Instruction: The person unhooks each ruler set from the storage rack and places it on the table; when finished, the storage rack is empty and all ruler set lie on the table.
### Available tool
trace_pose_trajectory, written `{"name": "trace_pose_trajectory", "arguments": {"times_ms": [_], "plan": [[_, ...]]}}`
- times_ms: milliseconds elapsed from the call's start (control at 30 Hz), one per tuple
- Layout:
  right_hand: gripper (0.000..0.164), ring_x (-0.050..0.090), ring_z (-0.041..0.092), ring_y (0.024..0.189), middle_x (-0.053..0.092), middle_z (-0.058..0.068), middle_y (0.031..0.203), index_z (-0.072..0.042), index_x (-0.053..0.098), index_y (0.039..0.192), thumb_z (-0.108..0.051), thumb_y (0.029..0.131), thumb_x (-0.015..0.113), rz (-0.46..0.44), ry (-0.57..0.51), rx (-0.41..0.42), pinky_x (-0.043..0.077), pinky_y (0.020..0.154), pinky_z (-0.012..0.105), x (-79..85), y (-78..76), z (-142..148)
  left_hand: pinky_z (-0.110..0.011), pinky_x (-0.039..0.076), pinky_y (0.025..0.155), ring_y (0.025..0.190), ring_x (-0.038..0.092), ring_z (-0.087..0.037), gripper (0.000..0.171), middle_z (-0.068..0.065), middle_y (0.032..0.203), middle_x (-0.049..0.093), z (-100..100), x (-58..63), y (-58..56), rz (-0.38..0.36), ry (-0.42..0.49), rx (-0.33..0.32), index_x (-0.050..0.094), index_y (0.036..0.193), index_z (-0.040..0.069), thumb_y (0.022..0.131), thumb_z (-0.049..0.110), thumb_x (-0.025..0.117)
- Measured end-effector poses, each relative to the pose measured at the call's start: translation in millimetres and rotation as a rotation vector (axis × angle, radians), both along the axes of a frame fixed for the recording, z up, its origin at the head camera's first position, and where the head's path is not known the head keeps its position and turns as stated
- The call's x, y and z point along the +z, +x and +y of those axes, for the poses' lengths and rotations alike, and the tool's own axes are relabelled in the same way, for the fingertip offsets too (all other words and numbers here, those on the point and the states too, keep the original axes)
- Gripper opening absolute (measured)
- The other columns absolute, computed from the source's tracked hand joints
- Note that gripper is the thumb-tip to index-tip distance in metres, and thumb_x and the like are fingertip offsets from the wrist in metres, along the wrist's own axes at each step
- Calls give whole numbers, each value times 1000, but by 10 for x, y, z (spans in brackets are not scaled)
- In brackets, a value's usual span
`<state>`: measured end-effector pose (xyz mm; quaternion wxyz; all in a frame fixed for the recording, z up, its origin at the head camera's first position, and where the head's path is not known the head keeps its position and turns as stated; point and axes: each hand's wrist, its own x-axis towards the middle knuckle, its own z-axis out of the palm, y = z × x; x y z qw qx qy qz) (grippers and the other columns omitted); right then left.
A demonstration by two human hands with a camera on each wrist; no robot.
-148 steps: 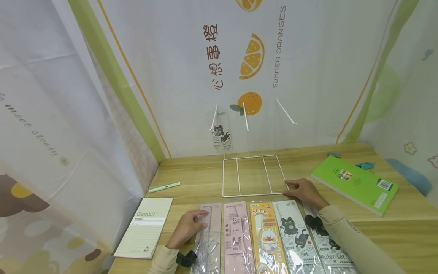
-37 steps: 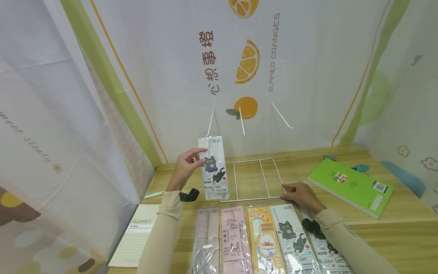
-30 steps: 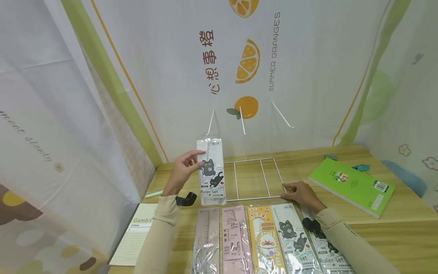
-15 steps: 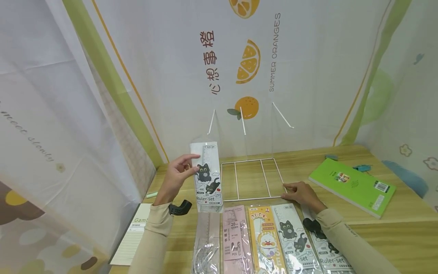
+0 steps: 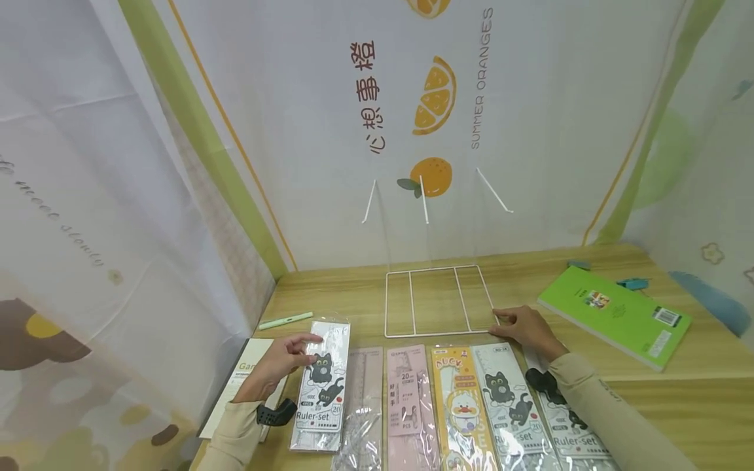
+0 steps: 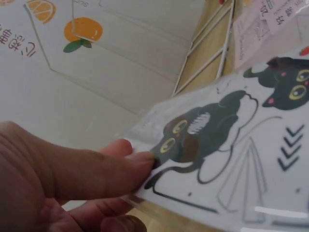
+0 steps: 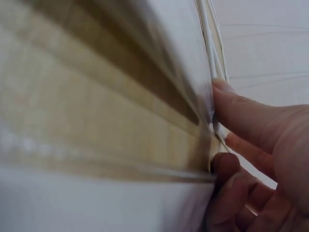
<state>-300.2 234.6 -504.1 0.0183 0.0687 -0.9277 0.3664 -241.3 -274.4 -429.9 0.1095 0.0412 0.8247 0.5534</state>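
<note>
My left hand (image 5: 281, 363) pinches a cat-print ruler set packet (image 5: 321, 386) by its left edge, thumb on the front. The packet is just left of a row of packets; whether it touches the table is unclear. In the left wrist view, the thumb presses the ruler set's printed face (image 6: 207, 140). My right hand (image 5: 524, 330) grips the near right corner of a white wire display rack (image 5: 432, 334). Close up in the right wrist view, the right thumb (image 7: 251, 116) lies against the wire. Three prongs, including the left prong (image 5: 369, 201), stick out with nothing hanging on them.
Along the front lie a grey-pink ruler packet (image 5: 363, 379), a pink one (image 5: 406, 392), a yellow duck one (image 5: 462, 405) and two cat ones (image 5: 509, 399). A notebook (image 5: 226, 399) and pen (image 5: 287, 320) are at left, a green book (image 5: 612, 317) at right.
The cat ruler set hung on the rack's left prong earlier. My left hand has taken it off and brought it down toward me, left of the row. The right hand stays at the rack's corner.
</note>
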Motion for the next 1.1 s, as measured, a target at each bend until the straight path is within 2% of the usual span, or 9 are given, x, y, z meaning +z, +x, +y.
{"name": "trace_pose_trajectory", "arguments": {"times_ms": [133,233,433,533,733,900,967,1100], "plan": [[64,30,14,58,33,-3,61,4,61,133,-33,84,81,-19,0,-10,26,55,26,6,7,-7,-22,34,56,61,37,-10,38,2,71,48,-30,-113,59,-25,-123,41,66,120,-7,83,-6,72],[64,29,13,58,32,-3,62,4,61,133,-33,84,81,-30,-6,-7,26,55,26,-4,13,-15,-23,33,55,62,38,-13,34,0,71,47,-42,-173,84,-18,-194,79,69,115,-6,81,-7,73],[63,28,13,57,31,-4,60,4,62,133,-32,84,81,-11,-3,2,25,54,26,-35,14,3,-20,29,50,54,33,-11,30,1,63,41,-27,-271,116,-20,-200,152,70,106,-9,76,-15,71],[63,29,13,57,31,-4,61,3,62,133,-32,85,81,-8,-5,5,25,55,26,-49,7,20,-21,30,51,56,34,-12,31,1,63,40,-3,-313,133,11,-240,167,71,104,-8,75,-16,69],[65,31,14,58,35,-3,62,3,62,133,-34,84,82,-7,-3,4,26,55,26,-61,0,35,-24,30,53,58,35,-14,34,0,64,39,57,-344,161,69,-362,166,73,104,-5,73,-17,68],[66,31,14,58,37,-3,62,4,61,133,-34,83,82,-3,-8,7,26,55,26,-57,10,36,-24,31,51,55,34,-13,35,2,61,36,86,-380,187,96,-422,137,73,104,-4,72,-17,67],[66,31,14,58,37,-3,62,4,61,133,-33,83,82,-8,-10,8,26,54,26,-52,15,33,-25,33,52,56,36,-13,36,1,62,41,91,-388,194,112,-446,126,73,104,-3,71,-16,67],[65,31,13,58,37,-3,62,5,61,133,-32,83,82,-18,-7,1,26,55,26,-46,18,24,-26,32,51,55,36,-13,37,2,62,40,99,-390,211,133,-485,116,72,106,-2,71,-15,67]]}}
